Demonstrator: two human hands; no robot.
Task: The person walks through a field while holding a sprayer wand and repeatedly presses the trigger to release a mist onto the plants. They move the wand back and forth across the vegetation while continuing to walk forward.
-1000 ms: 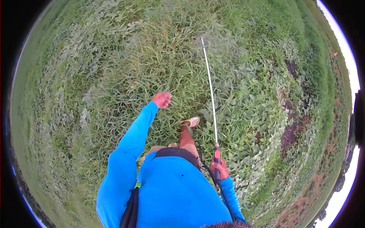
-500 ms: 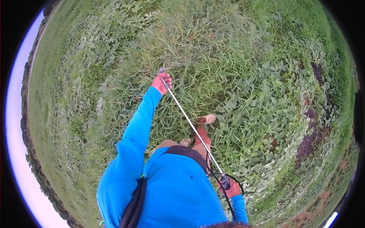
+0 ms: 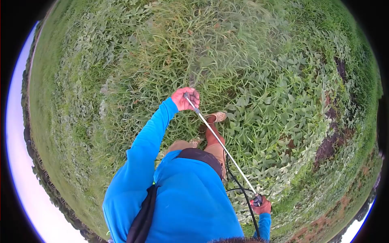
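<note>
A long pale spray wand (image 3: 222,144) runs diagonally across my front. At its far end, my left hand (image 3: 186,99) curls its fingers around the grey nozzle end (image 3: 186,95). My right hand (image 3: 263,205) grips the dark handle (image 3: 257,199) at the lower right. A black hose (image 3: 244,192) loops from near the handle down past my side. Beyond the nozzle, a faint pale haze hangs over the grass, and part of the view there is blurred.
Dense grass and broad-leaved plants (image 3: 267,109) surround me. My feet, in light perforated clogs (image 3: 220,117), stand among them. Dark bare soil (image 3: 327,146) shows at the right. A black strap (image 3: 142,214) hangs by my left side. Trees line the horizon.
The wand has shifted toward the lower right, its nozzle end drawn closer to my body. Both hands moved with it; my left hand has shifted along to the nozzle tip.
</note>
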